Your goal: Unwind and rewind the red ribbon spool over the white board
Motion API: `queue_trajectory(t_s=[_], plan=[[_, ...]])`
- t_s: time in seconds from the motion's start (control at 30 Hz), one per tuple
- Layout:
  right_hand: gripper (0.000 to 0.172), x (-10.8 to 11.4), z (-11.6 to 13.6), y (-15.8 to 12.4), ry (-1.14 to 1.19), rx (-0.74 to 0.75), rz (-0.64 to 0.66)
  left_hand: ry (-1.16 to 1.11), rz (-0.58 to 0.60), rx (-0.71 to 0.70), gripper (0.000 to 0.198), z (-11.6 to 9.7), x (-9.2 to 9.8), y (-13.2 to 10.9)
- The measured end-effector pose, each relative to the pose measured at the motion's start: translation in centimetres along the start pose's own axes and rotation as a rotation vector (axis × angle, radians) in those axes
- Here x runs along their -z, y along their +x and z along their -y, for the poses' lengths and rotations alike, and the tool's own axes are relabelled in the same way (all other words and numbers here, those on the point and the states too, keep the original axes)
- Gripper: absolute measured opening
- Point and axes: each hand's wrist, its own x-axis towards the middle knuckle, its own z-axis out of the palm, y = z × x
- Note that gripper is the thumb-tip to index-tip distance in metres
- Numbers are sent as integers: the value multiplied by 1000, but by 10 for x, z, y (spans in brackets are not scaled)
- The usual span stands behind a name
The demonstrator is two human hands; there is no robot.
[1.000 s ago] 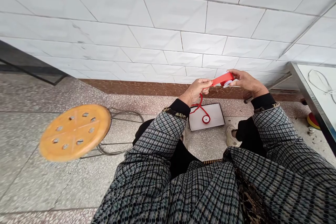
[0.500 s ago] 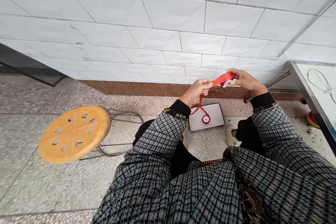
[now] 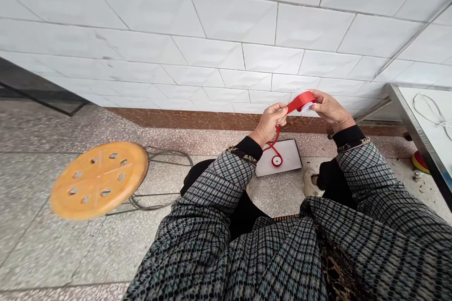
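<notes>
The left hand (image 3: 272,121) pinches a red ribbon (image 3: 294,104), and the right hand (image 3: 329,107) grips its white spool (image 3: 307,107), raised before the wall (image 3: 229,51). If that grip loosens, the spool could fall and unwind; red cord (image 3: 271,144), looping below the left hand to a reel (image 3: 277,161) in the shallow box (image 3: 292,155), could tangle if pulled. Marks on the spool are too small to read.

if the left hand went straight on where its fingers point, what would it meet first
Probably the roll of red ribbon in the right hand, since the left hand points toward it, though depth is hard to judge.
</notes>
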Motion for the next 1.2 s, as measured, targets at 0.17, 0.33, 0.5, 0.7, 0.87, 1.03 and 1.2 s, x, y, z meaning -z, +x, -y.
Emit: queue_trajectory(t_s=[0.17, 0.33, 0.5, 0.7, 0.87, 1.03, 1.2], plan=[[81, -4, -9, 2, 70, -23, 4, 66, -76, -6, 27, -6, -4, -1], [81, -12, -17, 5, 159, -69, -13, 92, -71, -36, 43, -6, -3, 0], [83, -28, -21, 4, 238, -75, -30, 13, 51, 13, 47, -2, 1, 4], [78, -30, -17, 2, 165, -104, 63, 33, 114, 80, 42, -15, 9, 3], [59, -17, -8, -1, -222, -89, 202, 173, 138, 197, 38, -17, 15, 3], [52, -11, -4, 0, -621, -34, 116, 224, 4, 173, 33, -13, 11, -1], [52, 5, -3, -3, -657, -47, 88, 226, -59, 171, 25, -16, 10, 0]])
